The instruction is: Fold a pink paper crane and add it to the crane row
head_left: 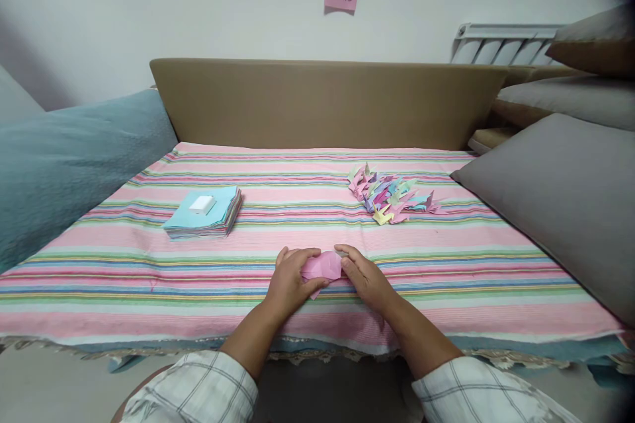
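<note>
Holding a folded piece of pink paper (322, 266) between thumb and fingers, my left hand (292, 279) sits near the front edge of the striped cover (124, 256), about midway along it. My right hand (364, 277) grips the paper's right end with thumb and fingertips. Toward the back right corner lies a cluster of multicoloured paper cranes (389, 197); toward the left edge, a small white block (202, 205) tops a stack of square paper (222, 208).

Room runs over the striped cloth (292, 182) between the paper stack (223, 206) and the paper cranes (384, 197) — the sofa back (327, 106) bars the far side, a grey cushion (550, 192) the right.
</note>
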Demonstrator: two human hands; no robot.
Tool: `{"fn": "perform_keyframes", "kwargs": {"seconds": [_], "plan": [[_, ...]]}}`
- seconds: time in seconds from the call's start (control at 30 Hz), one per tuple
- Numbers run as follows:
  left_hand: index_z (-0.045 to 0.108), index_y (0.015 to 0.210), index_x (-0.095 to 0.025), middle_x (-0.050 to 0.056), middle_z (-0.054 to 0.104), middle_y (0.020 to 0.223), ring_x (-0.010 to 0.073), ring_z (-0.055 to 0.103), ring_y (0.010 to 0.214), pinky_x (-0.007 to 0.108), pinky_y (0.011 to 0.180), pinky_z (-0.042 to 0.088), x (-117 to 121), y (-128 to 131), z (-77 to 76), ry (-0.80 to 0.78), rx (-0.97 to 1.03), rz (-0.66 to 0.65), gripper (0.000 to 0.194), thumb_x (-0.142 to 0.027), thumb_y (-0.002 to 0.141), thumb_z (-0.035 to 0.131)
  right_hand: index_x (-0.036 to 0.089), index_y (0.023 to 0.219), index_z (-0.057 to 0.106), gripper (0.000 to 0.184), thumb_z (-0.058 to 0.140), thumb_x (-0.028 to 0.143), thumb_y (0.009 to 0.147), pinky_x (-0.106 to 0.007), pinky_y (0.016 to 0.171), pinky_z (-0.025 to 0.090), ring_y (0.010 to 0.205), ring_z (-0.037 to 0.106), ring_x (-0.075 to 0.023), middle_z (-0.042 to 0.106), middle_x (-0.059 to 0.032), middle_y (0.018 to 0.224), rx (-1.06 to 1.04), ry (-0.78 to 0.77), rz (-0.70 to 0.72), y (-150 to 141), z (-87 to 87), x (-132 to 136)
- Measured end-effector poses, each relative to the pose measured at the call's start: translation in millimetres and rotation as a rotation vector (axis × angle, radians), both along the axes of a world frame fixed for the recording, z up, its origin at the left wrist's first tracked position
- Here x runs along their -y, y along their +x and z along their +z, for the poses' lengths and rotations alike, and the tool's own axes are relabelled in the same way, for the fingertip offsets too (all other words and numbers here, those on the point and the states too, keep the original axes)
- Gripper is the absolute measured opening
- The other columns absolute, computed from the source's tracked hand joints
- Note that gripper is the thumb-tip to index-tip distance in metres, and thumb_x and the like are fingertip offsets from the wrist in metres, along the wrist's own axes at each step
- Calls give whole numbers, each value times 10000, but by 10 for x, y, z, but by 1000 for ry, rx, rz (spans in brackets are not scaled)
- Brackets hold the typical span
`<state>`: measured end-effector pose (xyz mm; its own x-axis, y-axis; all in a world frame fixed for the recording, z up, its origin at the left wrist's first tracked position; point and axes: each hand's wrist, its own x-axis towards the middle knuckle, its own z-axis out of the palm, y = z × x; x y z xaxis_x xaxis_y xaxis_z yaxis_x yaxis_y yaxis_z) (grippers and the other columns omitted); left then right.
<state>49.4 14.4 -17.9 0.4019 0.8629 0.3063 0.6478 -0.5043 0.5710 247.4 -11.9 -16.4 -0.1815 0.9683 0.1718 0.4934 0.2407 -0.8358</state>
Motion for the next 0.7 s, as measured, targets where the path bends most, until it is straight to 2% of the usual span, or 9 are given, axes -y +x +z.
{"fn": "perform_keyframes", "kwargs": {"seconds": [0.1, 0.2, 0.33, 0.47, 0.57, 0.7], "plan": [[545, 1133, -245, 49, 634, 1140, 233, 545, 1070, 478, 1070, 210, 4, 8, 12, -26, -2, -6, 517, -424, 679, 716, 190, 1246, 456, 432, 390, 426, 890, -307, 734, 461, 790, 607, -179, 648, -38, 891, 0, -31, -45, -32, -4, -3], [549, 1131, -247, 50, 635, 1136, 238, 547, 1062, 469, 1048, 263, 13, 15, 33, -40, 4, -7, 512, -406, 676, 721, 196, 1225, 479, 417, 432, 397, 863, -307, 703, 456, 730, 590, -171, 639, -25, 843, 26, -20, -102, -57, -20, -13], [547, 1136, -215, 65, 626, 1142, 238, 546, 1066, 420, 984, 363, 24, 15, 49, -67, 69, -19, 499, -394, 695, 695, 200, 1217, 505, 411, 459, 343, 834, -318, 733, 463, 765, 588, -171, 655, -53, 978, 83, -24, -120, -73, -9, -17], [563, 1103, -204, 55, 636, 1107, 194, 582, 1001, 334, 878, 447, 10, 0, 48, -137, 172, 50, 314, -331, 819, 518, 204, 1193, 531, 389, 463, 309, 824, -338, 822, 455, 912, 593, -192, 623, -62, 1149, 123, -20, -105, -88, 19, -5], [588, 1044, -199, 34, 662, 1026, 173, 608, 900, 306, 800, 471, -15, -16, 50, -171, 156, 139, 266, -248, 802, 488, 209, 1181, 540, 378, 467, 309, 825, -346, 850, 446, 985, 584, -206, 621, -58, 1162, 139, 2, -99, -94, 13, 3], [620, 970, -206, 16, 679, 942, 170, 614, 839, 297, 763, 467, -41, -36, 72, -166, 62, 182, 230, -222, 759, 530, 216, 1175, 547, 368, 471, 315, 829, -342, 826, 450, 963, 591, -212, 632, -58, 1137, 168, 13, -93, -100, 12, 9]]}}
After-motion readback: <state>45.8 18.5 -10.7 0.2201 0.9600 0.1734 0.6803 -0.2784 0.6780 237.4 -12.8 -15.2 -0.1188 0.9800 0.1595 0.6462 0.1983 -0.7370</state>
